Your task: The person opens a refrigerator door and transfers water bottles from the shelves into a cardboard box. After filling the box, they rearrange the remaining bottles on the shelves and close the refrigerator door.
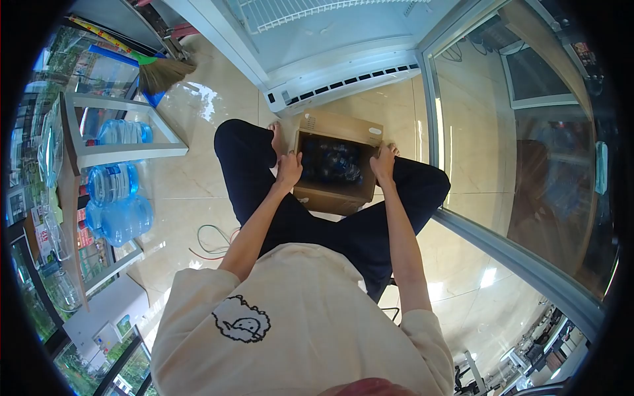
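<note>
An open cardboard box (pixel 340 125) stands on the floor between my legs, with its flaps folded outward. Dark, shiny bottles (pixel 333 162) lie inside it, too dim to tell apart. My left hand (pixel 289 170) grips the box's left edge, fingers curled over the rim. On the opposite side my right hand (pixel 383 165) holds the right edge in the same way. Just beyond the box is the base of a white refrigerator (pixel 350 89), with a wire shelf (pixel 297 14) inside.
The refrigerator's glass door (pixel 475 132) stands open on the right. Large blue water bottles (pixel 119 211) and a white-framed table (pixel 132 153) are at the left. A broom (pixel 162 71) leans at the upper left. Thin cables (pixel 214 241) lie on the floor by my left leg.
</note>
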Demonstrator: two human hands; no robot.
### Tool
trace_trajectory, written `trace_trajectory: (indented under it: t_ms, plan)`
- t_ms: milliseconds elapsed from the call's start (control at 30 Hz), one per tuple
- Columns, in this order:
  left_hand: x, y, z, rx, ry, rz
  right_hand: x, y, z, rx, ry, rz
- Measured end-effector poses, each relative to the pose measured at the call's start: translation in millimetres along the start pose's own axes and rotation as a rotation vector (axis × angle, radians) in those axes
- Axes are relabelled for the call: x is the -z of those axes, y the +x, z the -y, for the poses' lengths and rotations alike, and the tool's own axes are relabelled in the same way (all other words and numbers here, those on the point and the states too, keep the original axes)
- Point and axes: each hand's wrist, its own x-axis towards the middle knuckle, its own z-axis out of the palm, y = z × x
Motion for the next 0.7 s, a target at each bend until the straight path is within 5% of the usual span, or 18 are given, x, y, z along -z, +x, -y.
trace_trajectory:
  t_ms: [100, 133, 200, 233, 333, 433, 533, 567, 700]
  plan:
    - [-2, 23, -2, -0.088, -0.054, -0.076, 7, 21, 5, 0.059, -0.122, 0.017]
    - [1, 44, 0, -0.392, 0.1, -0.383, 7, 28, 3, 0.056, -0.005, -0.017]
    - [16, 76, 4, -0.5, 0.131, -0.479, 1, 38, -2, 0.048, 0.233, -0.089]
    - [31, 81, -2, -0.3, 0.006, -0.269, 0, 33, -1, 0.017, 0.219, -0.126]
    - [71, 92, -27, -0.396, -0.344, -0.314, 0, 16, 3, -0.027, 0.202, -0.227]
    - [99, 59, -47, -0.453, -0.353, -0.255, 3, -16, 33, 0.226, 0.042, -0.507]
    - [78, 23, -32, -0.381, -0.048, -0.088, -2, -36, 53, 0.396, 0.043, -0.364]
    - [66, 13, -33, -0.576, -0.063, -0.135, -10, -37, 51, 0.381, 0.054, -0.187]
    - [30, -3, -41, -0.653, 0.196, 0.253, -61, -39, 19, 0.166, -0.021, 0.384]
